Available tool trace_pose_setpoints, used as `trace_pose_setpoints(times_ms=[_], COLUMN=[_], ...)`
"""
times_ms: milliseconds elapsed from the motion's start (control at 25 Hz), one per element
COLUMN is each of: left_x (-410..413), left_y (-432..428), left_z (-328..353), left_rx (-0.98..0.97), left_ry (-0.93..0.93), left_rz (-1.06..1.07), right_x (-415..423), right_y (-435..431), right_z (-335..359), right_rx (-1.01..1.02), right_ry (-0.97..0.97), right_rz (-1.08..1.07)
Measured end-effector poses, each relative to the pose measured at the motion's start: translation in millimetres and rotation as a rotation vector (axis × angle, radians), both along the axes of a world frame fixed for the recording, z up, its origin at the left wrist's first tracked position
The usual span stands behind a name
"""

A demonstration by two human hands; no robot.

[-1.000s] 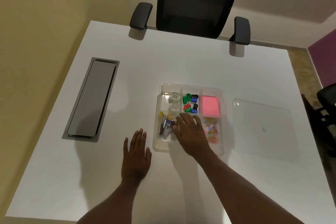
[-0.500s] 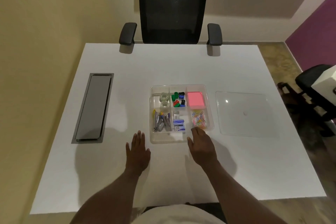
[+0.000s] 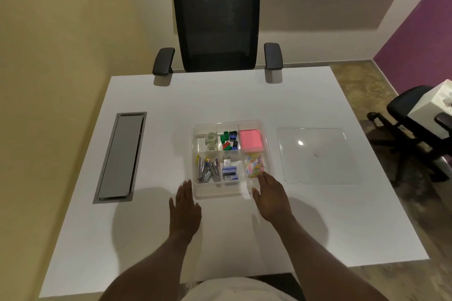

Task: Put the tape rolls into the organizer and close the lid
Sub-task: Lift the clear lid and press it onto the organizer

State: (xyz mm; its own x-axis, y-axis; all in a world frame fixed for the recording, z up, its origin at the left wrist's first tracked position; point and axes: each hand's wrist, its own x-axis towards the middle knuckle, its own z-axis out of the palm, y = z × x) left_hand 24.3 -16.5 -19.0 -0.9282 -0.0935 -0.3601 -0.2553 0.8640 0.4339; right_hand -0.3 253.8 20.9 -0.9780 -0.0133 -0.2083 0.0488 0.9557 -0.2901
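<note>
A clear organizer (image 3: 233,189) is sitting open in the middle of the white counter (image 3: 244,95), and both clear tape rolls (image 3: 211,142) are lying in its far-left compartment, one behind the other. The neighbouring compartments are holding green, blue and red sharpeners (image 3: 229,140), a pink sticky-note pad (image 3: 251,139), staplers (image 3: 207,170), blue staple boxes (image 3: 230,171) and coloured paper clips (image 3: 255,166); any print on the boxes is too small to read.

The clear lid (image 3: 315,155) is lying flat on the counter just right of the organizer, apart from it. A grey cable hatch (image 3: 121,156) is set into the counter well to the left. A black mesh chair (image 3: 216,19) is standing at the far edge, and another dark chair (image 3: 406,115) is showing at the right beside a white box (image 3: 433,102).

The left hand (image 3: 184,208) is resting flat on the counter near the organizer's near-left corner, its grip apart and empty. The right hand (image 3: 271,197) is lying open at the near-right corner, fingertips reaching the rim by the paper clips, holding nothing. Nothing is standing between the right hand and the lid.
</note>
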Motion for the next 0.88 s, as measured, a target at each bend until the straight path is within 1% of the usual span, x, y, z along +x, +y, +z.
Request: trace_pose_setpoints(times_ms=[80,240,360,600,760,880], left_x=[-2.8,-11.9,-13.8,-38.6,-67.3,-87.4], left_y=[14.4,49.0,78.2,169.2,245.4,294.9], left_z=[5.3,12.0,15.3,21.2,31.0,33.0], left_rx=[-0.011,-0.189,-0.205,-0.115,0.032,0.158], left_ry=[0.034,0.101,0.153,0.204,0.248,0.185], left_rz=[0.003,-0.051,-0.074,-0.108,-0.135,-0.103], right_x=[-2.4,-7.8,-16.1,-46.5,-69.5,-87.6], right_y=[10.9,44.3,73.2,152.4,207.5,249.0], right_z=[-0.3,-4.3,-4.7,-4.0,-6.2,-10.0], right_rx=[-0.011,-0.002,0.010,-0.001,-0.003,-0.038], right_ry=[-0.006,0.001,-0.001,-0.006,0.007,0.019], right_rz=[-0.001,0.007,-0.014,-0.114,-0.178,-0.246])
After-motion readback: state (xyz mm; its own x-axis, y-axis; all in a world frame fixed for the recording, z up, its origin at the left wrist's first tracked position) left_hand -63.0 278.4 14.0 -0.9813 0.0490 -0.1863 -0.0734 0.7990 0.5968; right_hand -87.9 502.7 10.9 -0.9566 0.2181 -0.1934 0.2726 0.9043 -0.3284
